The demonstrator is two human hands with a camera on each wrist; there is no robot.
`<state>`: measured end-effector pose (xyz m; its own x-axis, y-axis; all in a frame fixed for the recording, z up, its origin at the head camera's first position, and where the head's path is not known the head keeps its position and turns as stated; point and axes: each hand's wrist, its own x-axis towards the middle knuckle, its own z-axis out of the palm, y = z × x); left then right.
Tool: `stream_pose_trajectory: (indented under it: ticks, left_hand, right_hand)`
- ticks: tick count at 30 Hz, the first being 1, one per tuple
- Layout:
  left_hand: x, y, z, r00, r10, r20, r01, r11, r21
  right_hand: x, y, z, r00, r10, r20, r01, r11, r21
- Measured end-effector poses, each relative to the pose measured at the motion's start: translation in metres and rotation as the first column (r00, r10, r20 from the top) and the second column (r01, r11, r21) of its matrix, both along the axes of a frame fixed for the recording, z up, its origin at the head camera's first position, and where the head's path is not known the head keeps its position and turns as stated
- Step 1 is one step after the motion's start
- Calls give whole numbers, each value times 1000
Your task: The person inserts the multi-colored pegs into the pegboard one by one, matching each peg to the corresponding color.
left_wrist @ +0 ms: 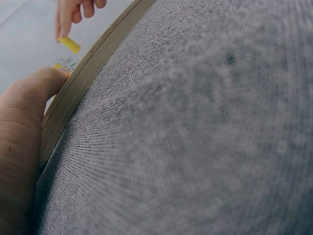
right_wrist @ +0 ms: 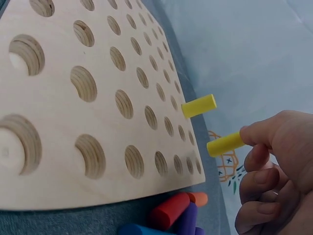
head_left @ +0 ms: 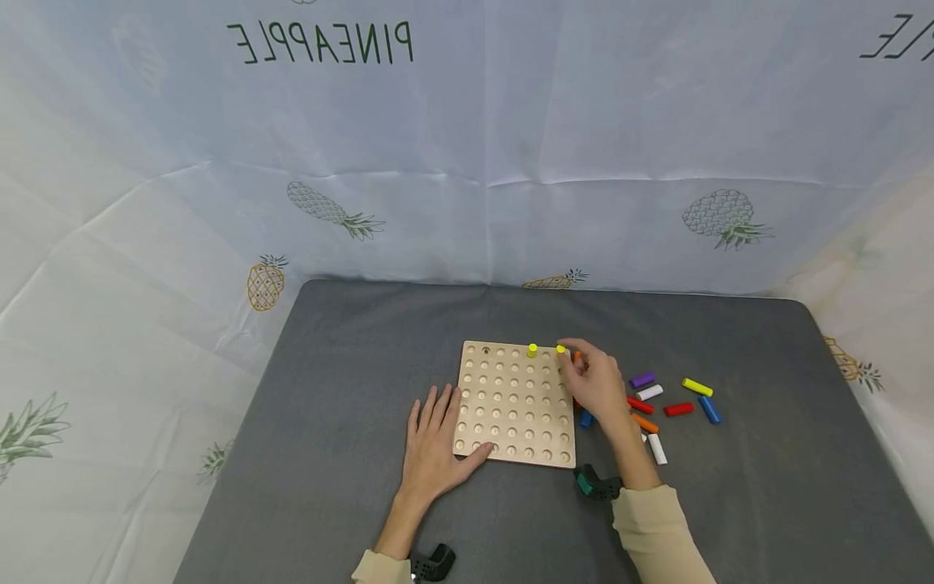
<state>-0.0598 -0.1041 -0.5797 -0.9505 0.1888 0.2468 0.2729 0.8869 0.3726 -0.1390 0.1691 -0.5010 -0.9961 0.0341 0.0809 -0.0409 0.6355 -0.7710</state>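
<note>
Pinching yellow cylindrical peg (right_wrist: 224, 144) in right hand (head_left: 600, 384) near pale square wooden board's (head_left: 519, 405) far edge, likely steadying with straight-fingered left hand (head_left: 432, 456).

Around me the light is soft and fairly even, the curtain (head_left: 606, 122) a cool blue across the top of the head view, warmer towards its left edge. The left wrist view is dimmer, darkest at lower left, with the surface (left_wrist: 195, 127) grainy and blurred. In the right wrist view, shadow lines the holes (right_wrist: 123, 104) of the pale board (right_wrist: 54, 115).
</note>
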Motion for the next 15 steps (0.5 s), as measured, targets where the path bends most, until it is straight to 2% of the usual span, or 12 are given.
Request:
stream_pose_trajectory:
  ticks: [8,15]
  left_hand:
    - [0,0,0,1000,1,-3,-1,1000,-1]
    - [-1,0,0,1000,-1,-8,1,1000,4]
  right_hand:
    - [-5,-5,-8,1000,29,-5,-29,1000,3]
    - [-9,-8,-9,999,43,12,-43,999,-7]
